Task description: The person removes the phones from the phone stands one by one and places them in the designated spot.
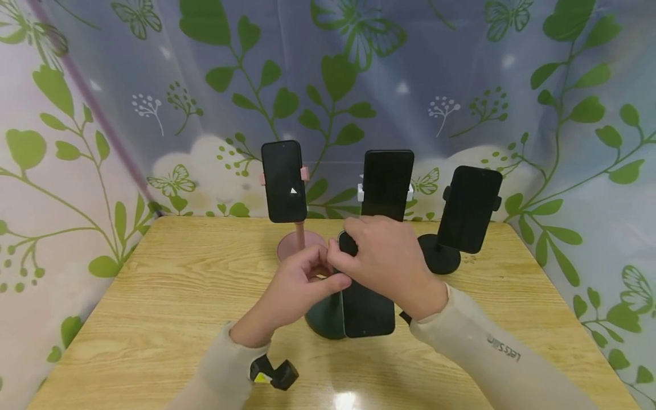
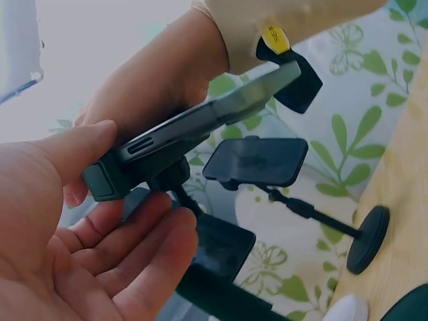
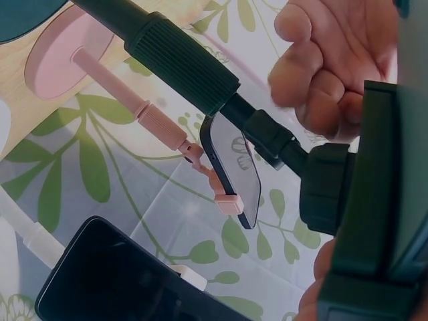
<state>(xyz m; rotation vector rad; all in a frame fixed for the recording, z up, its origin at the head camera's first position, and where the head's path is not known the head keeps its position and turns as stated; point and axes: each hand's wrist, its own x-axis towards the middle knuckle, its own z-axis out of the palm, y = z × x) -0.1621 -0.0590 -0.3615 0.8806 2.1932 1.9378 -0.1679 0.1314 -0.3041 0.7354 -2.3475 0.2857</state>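
A dark green phone stand (image 1: 325, 319) stands at the middle of the table, its clamp (image 2: 105, 177) carrying a black phone (image 1: 368, 310) tilted face up. My left hand (image 1: 302, 285) is at the phone's left side; its thumb presses the clamp's end while the other fingers bend loosely below. From above, my right hand (image 1: 386, 256) reaches over the phone's upper part and grips the clamp, fingertips showing underneath it. The two hands nearly meet at the clamp. In the right wrist view the ribbed green pole (image 3: 184, 63) runs to the joint behind the clamp.
Behind stand three more phones in holders: one on a pink stand (image 1: 299, 236), one in a white clamp (image 1: 360, 192), one on a black stand (image 1: 441, 256). The wooden table (image 1: 179, 313) backs onto a leaf-patterned cloth (image 1: 287, 57).
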